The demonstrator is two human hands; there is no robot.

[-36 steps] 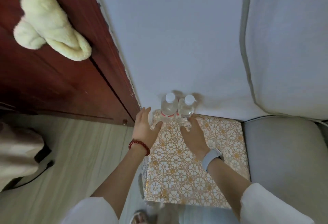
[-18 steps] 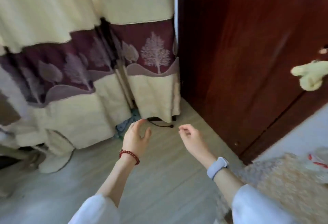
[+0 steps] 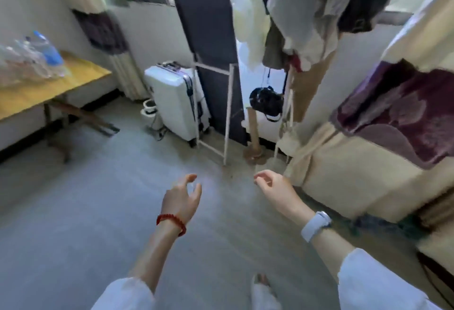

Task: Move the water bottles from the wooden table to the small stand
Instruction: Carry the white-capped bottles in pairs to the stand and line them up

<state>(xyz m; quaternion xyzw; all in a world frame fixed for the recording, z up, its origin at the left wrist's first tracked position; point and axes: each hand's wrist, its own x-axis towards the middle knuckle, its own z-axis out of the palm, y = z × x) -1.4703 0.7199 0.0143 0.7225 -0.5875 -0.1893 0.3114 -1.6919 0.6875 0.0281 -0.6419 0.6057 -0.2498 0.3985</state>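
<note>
A wooden table (image 3: 61, 83) with a yellow top stands at the far left. On it sits a blurred cluster of clear plastic water bottles (image 3: 27, 61), one with a blue cap. My left hand (image 3: 183, 199), with a red bead bracelet at the wrist, hovers over the floor with loosely curled fingers and holds nothing. My right hand (image 3: 277, 189), with a white watch at the wrist, hangs beside it, fingers relaxed and empty. Both hands are far from the table. The small stand is out of view.
A white suitcase (image 3: 172, 100) stands against the far wall beside a white clothes rack (image 3: 227, 113) hung with garments. A cream and maroon curtain (image 3: 380, 137) fills the right side. Grey floor (image 3: 86, 223) stretches between me and the table.
My view has swung left, from the stand with two bottles, past the wooden door and curtain, to the room with the table. Both hands left the bottles and now hang empty.
</note>
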